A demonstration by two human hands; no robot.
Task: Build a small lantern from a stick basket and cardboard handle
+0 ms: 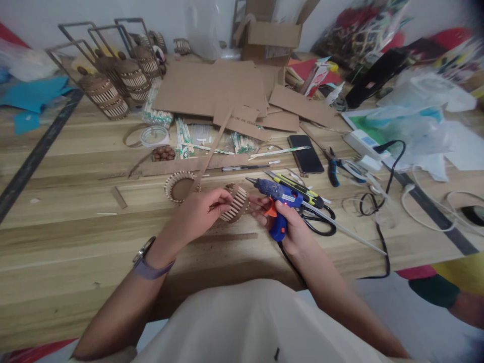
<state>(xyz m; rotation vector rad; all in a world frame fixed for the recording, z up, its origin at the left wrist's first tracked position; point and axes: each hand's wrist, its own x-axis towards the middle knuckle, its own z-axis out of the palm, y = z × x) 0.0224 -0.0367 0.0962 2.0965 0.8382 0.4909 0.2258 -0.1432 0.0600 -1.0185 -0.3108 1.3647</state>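
My left hand (206, 206), wearing a watch, has its fingers closed at the side of a small cylinder (238, 204) made of cardboard and pale sticks. A long cardboard strip (214, 154) slants up from behind this hand; where its lower end meets the cylinder is hidden. In my right hand (291, 227) is a blue hot glue gun (282, 194) with an orange trigger, its nozzle pointing left above the cylinder's right side. A white glue stick (348, 232) extends from its back. Left of the cylinder lies a round stick-edged cardboard piece (181, 187), partly behind my left hand.
Behind my hands are cardboard sheets (212, 88), a phone (305, 154), a tape roll (154, 136) and brown beads (164, 153). A utility knife (298, 187), scissors (321, 222) and pliers (333, 169) lie right. Several stick lanterns (104, 96) stand back left.
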